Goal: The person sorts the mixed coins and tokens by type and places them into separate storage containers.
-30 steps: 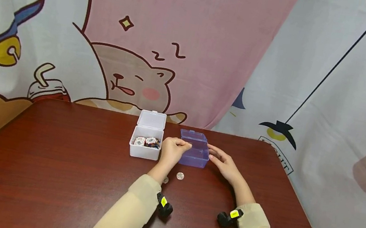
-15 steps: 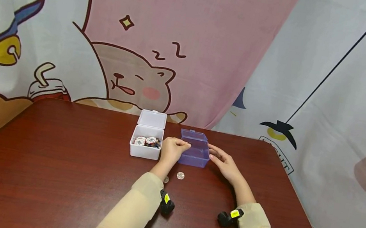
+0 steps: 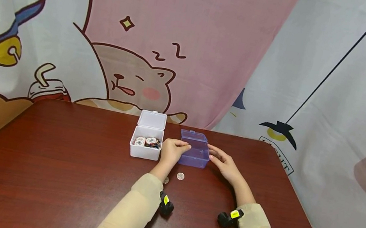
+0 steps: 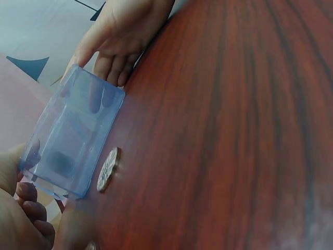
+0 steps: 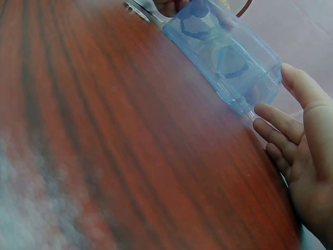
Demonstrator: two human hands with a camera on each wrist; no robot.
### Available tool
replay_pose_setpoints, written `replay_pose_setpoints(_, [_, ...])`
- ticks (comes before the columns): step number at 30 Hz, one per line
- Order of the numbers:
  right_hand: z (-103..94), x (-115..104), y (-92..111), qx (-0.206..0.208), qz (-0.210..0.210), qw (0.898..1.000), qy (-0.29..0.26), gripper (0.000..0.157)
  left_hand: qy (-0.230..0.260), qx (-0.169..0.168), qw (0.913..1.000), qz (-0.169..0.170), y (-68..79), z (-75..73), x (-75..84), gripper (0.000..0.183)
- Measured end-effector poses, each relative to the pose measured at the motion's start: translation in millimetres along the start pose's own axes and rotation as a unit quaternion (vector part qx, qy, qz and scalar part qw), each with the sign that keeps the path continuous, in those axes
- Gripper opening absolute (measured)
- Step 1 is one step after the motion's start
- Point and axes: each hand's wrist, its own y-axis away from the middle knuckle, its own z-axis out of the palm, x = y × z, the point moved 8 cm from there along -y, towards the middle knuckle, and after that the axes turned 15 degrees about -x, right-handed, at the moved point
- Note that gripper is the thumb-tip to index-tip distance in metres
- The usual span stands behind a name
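In the head view my left hand (image 3: 171, 151) reaches over the left side of a translucent purple-blue plastic box (image 3: 193, 161) with its lid up. Its thumb and index fingertips pinch together above the box; the coin there is mostly hidden by the fingers. My right hand (image 3: 226, 167) rests against the box's right side, fingers extended. The right wrist view shows that hand's thumb (image 5: 299, 83) touching the box's corner. In front of the box lies a silvery coin (image 3: 180, 176); a second coin (image 3: 166, 180) is partly covered by my left wrist.
Left of the purple box stands a white box (image 3: 144, 152), lid raised, holding patterned round chips (image 3: 147, 141). Both stand on the dark red wooden table (image 3: 63, 175), whose far edge meets a printed curtain (image 3: 213, 55).
Both hands and boxes stay nearly in place. The coin at my left fingertips, glimpsed in the earlier frames, shows less now. My left forearm has shifted slightly right since a second ago.
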Motion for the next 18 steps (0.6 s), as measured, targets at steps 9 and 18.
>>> replay_pose_setpoints(9, [0.5,0.4,0.9,-0.001,0.006,1.000,-0.002,0.045,-0.018,-0.042,0.9987,0.023,4.7,3.4,1.6,0.026])
replay_pose_setpoints(18, [-0.2,-0.4,0.6,0.005,0.013,1.000,0.007,0.045,-0.006,-0.060,0.9953,0.075,14.7,-0.5,15.0,0.027])
